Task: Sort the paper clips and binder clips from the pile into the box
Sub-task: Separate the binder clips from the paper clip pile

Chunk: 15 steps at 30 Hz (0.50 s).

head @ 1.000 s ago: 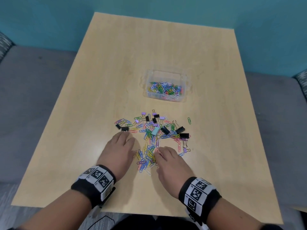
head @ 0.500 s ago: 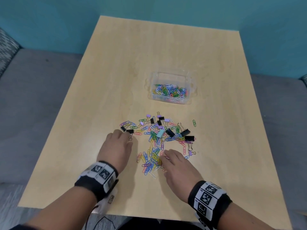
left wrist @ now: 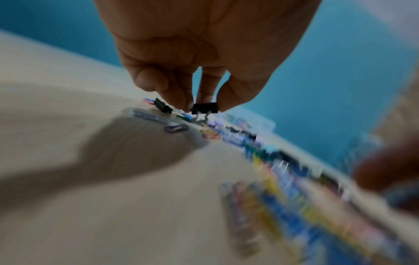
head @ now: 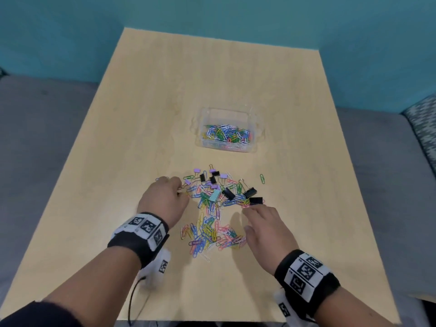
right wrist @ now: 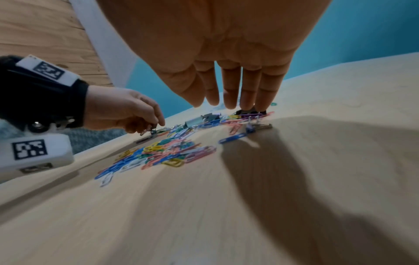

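We see a light wooden desk (head: 141, 128) with a scattered pile (head: 212, 208) of coloured paper clips and binder clips lying near its front half, and a clear plastic box (head: 227, 115) standing farther back, well apart from the pile. The box already holds a layer of coloured paper clips (head: 227, 135) along its near side.

Our left hand (head: 165, 199) sits at the left edge of the pile, knuckles up, fingers curled down. In the left wrist view its grip is a pinch: thumb and fingertips (left wrist: 229, 100) close on a small black binder clip (left wrist: 204, 108), which hangs just above the desk with its wire handles pointing down. A second black binder clip (left wrist: 162, 107) lies just beside it on the desk.

Our right hand (head: 269, 234) is over the right side of the pile, palm down. Its grip is spread flat, the fingers (right wrist: 247, 93) straight and side by side, holding nothing; the fingertips reach down to a black binder clip (head: 256, 200) at the pile's right edge, and we cannot tell whether they touch it.

Within the pile we see several more black binder clips, a few small purple ones (head: 197, 170) toward the back, and one pale teal one (head: 214, 196) near the middle. A lone green paper clip (head: 262, 178) lies apart to the right. Both wrists wear black bands with square printed markers (head: 144, 226)
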Each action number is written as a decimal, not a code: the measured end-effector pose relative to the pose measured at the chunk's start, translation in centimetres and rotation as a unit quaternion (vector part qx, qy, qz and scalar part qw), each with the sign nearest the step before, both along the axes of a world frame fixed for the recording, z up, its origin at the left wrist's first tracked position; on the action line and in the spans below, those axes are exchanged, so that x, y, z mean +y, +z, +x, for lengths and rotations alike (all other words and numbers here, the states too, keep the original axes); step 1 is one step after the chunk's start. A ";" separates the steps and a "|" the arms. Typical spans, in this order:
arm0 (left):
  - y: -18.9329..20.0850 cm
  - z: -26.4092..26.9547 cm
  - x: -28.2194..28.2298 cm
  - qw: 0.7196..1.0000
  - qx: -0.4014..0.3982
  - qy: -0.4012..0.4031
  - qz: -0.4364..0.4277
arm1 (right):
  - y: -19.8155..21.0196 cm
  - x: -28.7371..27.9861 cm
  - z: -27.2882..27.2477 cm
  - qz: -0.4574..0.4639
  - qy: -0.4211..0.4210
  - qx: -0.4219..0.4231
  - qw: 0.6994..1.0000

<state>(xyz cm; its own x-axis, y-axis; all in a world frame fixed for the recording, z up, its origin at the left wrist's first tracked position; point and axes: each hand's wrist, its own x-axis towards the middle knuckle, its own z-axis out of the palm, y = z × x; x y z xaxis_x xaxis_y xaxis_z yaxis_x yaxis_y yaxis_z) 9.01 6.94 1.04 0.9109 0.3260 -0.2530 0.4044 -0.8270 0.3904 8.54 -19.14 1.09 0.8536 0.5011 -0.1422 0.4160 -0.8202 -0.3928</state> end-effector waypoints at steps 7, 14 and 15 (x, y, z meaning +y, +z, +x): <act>0.4 -1.6 3.5 0.781 -0.034 0.339 -0.524 | -0.1 -1.1 0.8 0.031 -0.045 -0.004 0.998; 0.1 -3.7 7.0 0.975 0.044 0.189 -0.105 | 0.2 -0.7 3.7 -0.028 -0.160 0.042 0.986; 0.1 -3.7 6.9 0.981 0.049 0.174 -0.072 | 0.2 -0.4 4.2 -0.044 -0.160 0.049 0.985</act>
